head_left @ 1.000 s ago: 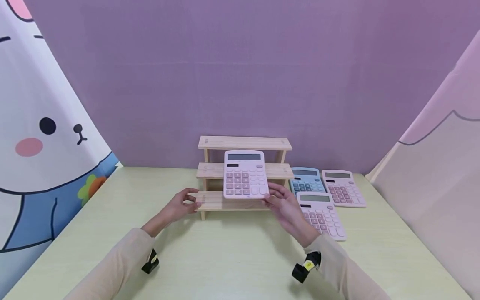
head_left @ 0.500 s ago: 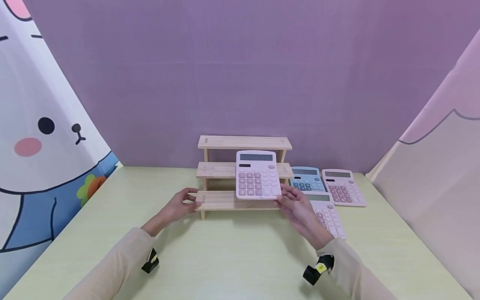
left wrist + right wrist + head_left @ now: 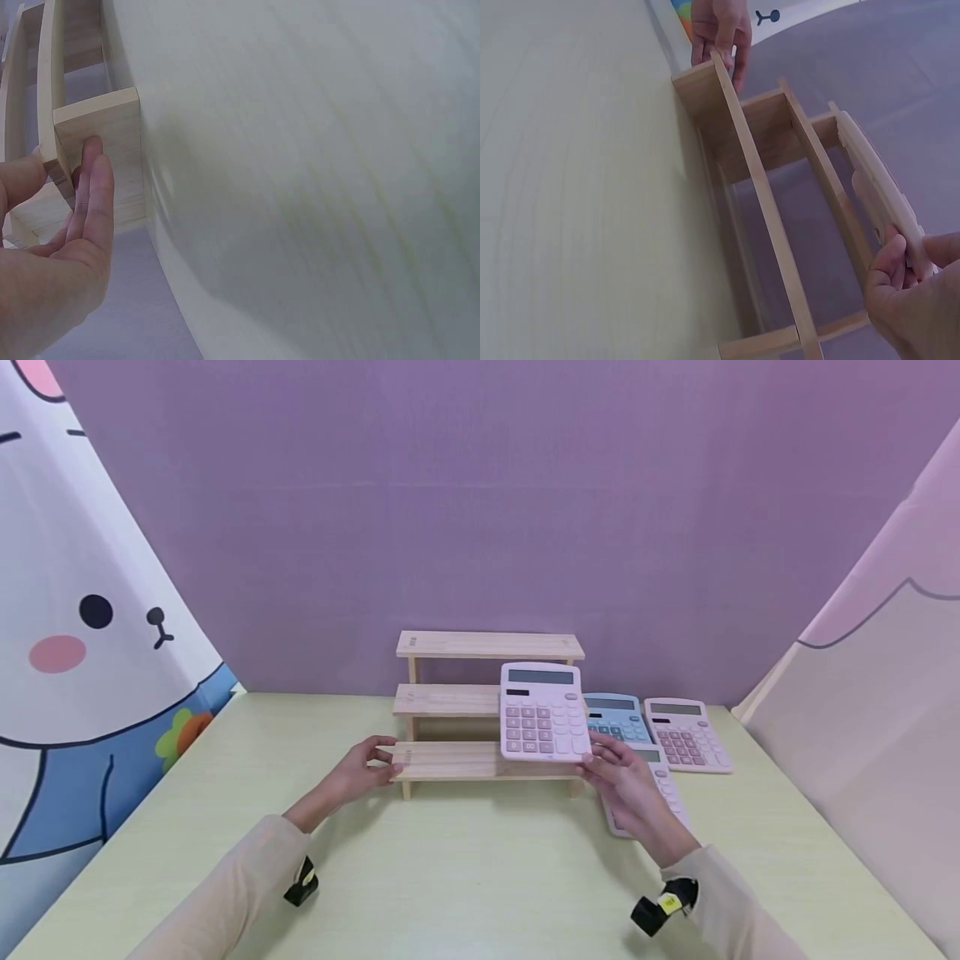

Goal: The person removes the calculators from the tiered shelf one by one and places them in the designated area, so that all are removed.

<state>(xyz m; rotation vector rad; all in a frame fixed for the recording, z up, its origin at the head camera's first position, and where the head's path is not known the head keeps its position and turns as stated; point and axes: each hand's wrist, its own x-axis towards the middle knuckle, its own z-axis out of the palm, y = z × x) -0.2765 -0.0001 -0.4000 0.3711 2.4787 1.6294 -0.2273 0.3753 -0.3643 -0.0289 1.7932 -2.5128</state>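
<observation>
A pink calculator (image 3: 546, 714) is held up by its lower right corner in my right hand (image 3: 626, 785), with the thumb on its front. It hangs in front of the right part of a three-step wooden display stand (image 3: 450, 760), facing me and covering part of the steps. The right wrist view shows the calculator (image 3: 881, 187) edge-on, above the steps. My left hand (image 3: 356, 775) grips the left end of the lowest step. In the left wrist view the thumb lies on the board's upper face and the fingers (image 3: 97, 202) lie under it.
Right of the stand lie a blue calculator (image 3: 618, 720) and a pink one (image 3: 686, 735) on the pale table (image 3: 450, 877). Another pink calculator (image 3: 671, 793) lies nearer, partly hidden by the right hand. A purple backdrop (image 3: 480, 510) rises close behind the stand.
My right hand has carried the pink calculator to the right, from the middle of the stand to its right end. My left hand has stayed on the lowest step.
</observation>
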